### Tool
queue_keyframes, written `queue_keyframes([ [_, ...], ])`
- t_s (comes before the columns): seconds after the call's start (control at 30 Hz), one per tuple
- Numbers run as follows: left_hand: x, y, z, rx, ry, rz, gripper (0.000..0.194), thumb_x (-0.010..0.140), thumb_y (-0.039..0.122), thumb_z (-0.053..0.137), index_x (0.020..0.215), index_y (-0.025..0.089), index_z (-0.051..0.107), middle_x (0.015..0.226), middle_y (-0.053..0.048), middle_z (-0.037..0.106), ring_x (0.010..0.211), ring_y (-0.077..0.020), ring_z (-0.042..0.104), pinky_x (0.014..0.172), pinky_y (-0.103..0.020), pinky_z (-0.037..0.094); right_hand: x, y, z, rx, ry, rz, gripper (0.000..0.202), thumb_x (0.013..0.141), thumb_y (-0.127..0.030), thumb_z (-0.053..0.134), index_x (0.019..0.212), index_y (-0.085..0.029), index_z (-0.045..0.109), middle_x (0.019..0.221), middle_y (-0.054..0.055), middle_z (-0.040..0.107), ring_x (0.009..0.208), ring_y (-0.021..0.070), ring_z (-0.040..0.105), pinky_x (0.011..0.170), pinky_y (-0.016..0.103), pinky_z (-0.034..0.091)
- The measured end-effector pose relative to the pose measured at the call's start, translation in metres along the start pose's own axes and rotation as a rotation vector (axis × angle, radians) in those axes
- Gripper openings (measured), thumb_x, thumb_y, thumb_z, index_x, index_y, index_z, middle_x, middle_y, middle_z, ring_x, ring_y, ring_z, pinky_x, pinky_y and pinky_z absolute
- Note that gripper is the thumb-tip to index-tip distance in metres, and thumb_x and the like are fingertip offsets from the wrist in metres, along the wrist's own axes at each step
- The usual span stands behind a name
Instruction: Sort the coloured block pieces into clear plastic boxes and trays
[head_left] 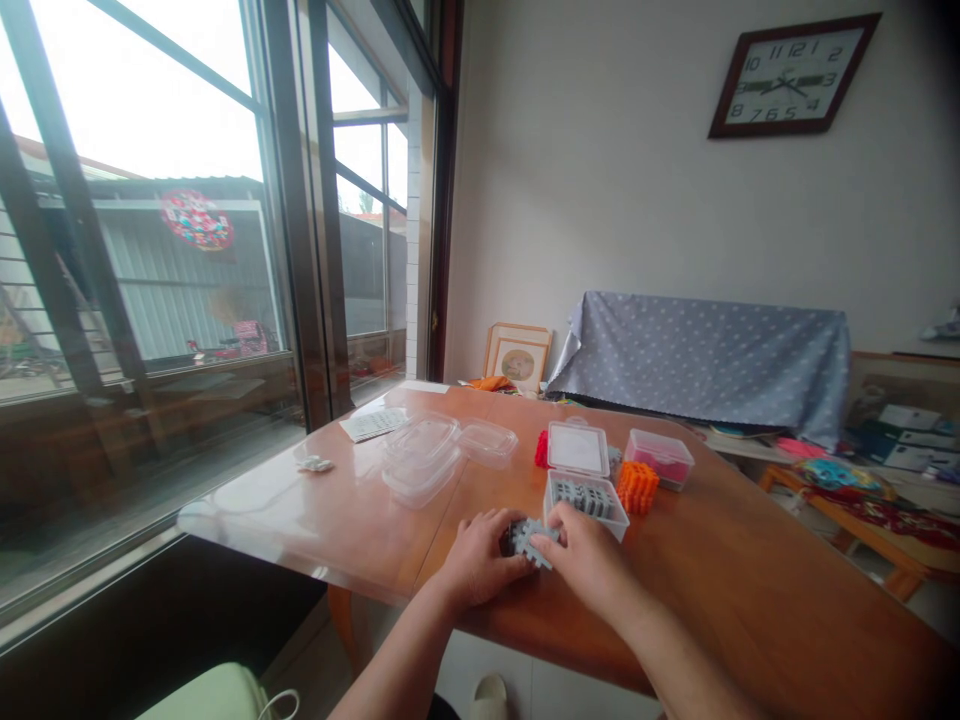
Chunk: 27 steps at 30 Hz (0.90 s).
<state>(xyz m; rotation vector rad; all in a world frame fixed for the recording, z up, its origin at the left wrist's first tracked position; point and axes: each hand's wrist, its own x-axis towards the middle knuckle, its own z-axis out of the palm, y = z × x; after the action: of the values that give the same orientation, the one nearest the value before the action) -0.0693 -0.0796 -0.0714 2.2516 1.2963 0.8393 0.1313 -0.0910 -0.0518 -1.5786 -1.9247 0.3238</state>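
Near the front edge of the wooden table [697, 580], my left hand [484, 555] is closed round the left side of some grey toothed pieces [533, 541]. My right hand [589, 555] pinches the same pieces from the right, thumb on top. Just behind my hands stands an open clear box [611, 515] with rows of similar grey pieces [581, 497] inside, its lid [577, 449] raised at the back. Orange pieces [637, 487] are stacked to the right of this box. Red pieces [541, 450] show behind its left side.
Clear plastic containers [424, 460] lie at the table's middle left, near a paper sheet [373, 424] and a small white bundle [314, 464]. A clear box with pink contents [660, 458] stands at the right back. A green seat [210, 694] is at lower left.
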Motion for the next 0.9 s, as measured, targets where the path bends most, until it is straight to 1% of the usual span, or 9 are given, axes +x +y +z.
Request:
queue_keyframes([
  [0.07,0.000,0.000,0.001,0.000,0.005,-0.004,0.052,0.079,0.051,0.075,0.125,0.034,0.062,0.119,0.000,0.069,0.112,-0.0283,0.060,0.094,-0.039,0.040,0.001,0.005,0.002,0.137,0.007,-0.016,0.021,0.084,-0.039,0.065,0.095,-0.023,0.060,0.074,-0.002,0.063,0.067,0.0171,0.058,0.063,0.028,0.040],
  [0.13,0.001,-0.001,0.002,-0.005,0.004,-0.006,0.052,0.079,0.052,0.075,0.125,0.033,0.062,0.119,-0.001,0.069,0.111,-0.0284,0.060,0.095,-0.039,0.041,0.003,0.009,-0.001,0.292,-0.033,-0.017,0.023,0.086,-0.038,0.062,0.101,-0.022,0.062,0.071,-0.003,0.061,0.065,0.0169,0.058,0.062,0.028,0.043],
  [0.23,0.001,-0.002,0.002,-0.017,-0.001,-0.006,0.055,0.079,0.056,0.074,0.128,0.034,0.061,0.121,-0.001,0.069,0.113,-0.0285,0.060,0.096,-0.039,0.041,0.006,0.012,-0.014,0.488,-0.081,-0.017,0.024,0.088,-0.041,0.059,0.099,-0.020,0.064,0.076,0.000,0.065,0.070,0.0175,0.062,0.065,0.029,0.048],
  [0.3,0.001,-0.002,0.001,-0.018,-0.002,-0.005,0.056,0.079,0.057,0.074,0.128,0.035,0.060,0.124,0.000,0.068,0.115,-0.0287,0.059,0.098,-0.040,0.041,0.011,0.016,-0.027,0.547,-0.020,-0.018,0.026,0.088,-0.043,0.060,0.096,-0.019,0.065,0.079,0.002,0.066,0.073,0.0176,0.062,0.067,0.029,0.049],
  [0.37,0.001,-0.001,0.000,-0.013,-0.008,-0.009,0.055,0.080,0.056,0.073,0.128,0.034,0.060,0.124,0.000,0.068,0.115,-0.0288,0.059,0.099,-0.040,0.041,0.019,0.023,-0.040,0.555,0.099,-0.010,0.029,0.087,-0.045,0.062,0.098,-0.019,0.064,0.082,0.002,0.066,0.074,0.0176,0.061,0.067,0.029,0.050],
  [0.47,0.001,0.001,-0.001,-0.022,-0.012,-0.020,0.055,0.080,0.056,0.073,0.128,0.033,0.060,0.125,-0.001,0.068,0.115,-0.0294,0.059,0.099,-0.041,0.041,0.032,0.037,-0.052,0.500,0.238,-0.032,0.032,0.087,-0.047,0.062,0.102,-0.019,0.064,0.086,0.004,0.068,0.078,0.0187,0.063,0.072,0.031,0.050],
  [0.6,0.001,0.002,-0.001,-0.038,0.000,-0.029,0.053,0.079,0.054,0.074,0.126,0.033,0.061,0.123,-0.002,0.069,0.114,-0.0299,0.060,0.099,-0.042,0.040,0.043,0.051,-0.056,0.298,0.289,-0.044,0.029,0.089,-0.044,0.058,0.102,-0.021,0.067,0.089,0.005,0.073,0.082,0.0212,0.067,0.077,0.033,0.051],
  [0.73,0.001,0.000,0.000,-0.029,0.003,-0.021,0.051,0.079,0.053,0.074,0.125,0.032,0.061,0.123,-0.002,0.069,0.115,-0.0296,0.060,0.099,-0.041,0.041,0.044,0.054,-0.053,0.120,0.226,-0.069,0.024,0.091,-0.040,0.053,0.101,-0.024,0.069,0.093,0.004,0.075,0.089,0.0220,0.069,0.080,0.032,0.050],
  [0.9,0.002,-0.002,0.000,-0.019,-0.014,-0.006,0.053,0.081,0.054,0.072,0.127,0.033,0.060,0.125,-0.002,0.069,0.117,-0.0288,0.059,0.101,-0.041,0.040,0.042,0.054,-0.047,0.012,0.108,-0.114,0.025,0.091,-0.035,0.050,0.100,-0.024,0.070,0.087,0.002,0.074,0.082,0.0211,0.067,0.075,0.031,0.048],
])
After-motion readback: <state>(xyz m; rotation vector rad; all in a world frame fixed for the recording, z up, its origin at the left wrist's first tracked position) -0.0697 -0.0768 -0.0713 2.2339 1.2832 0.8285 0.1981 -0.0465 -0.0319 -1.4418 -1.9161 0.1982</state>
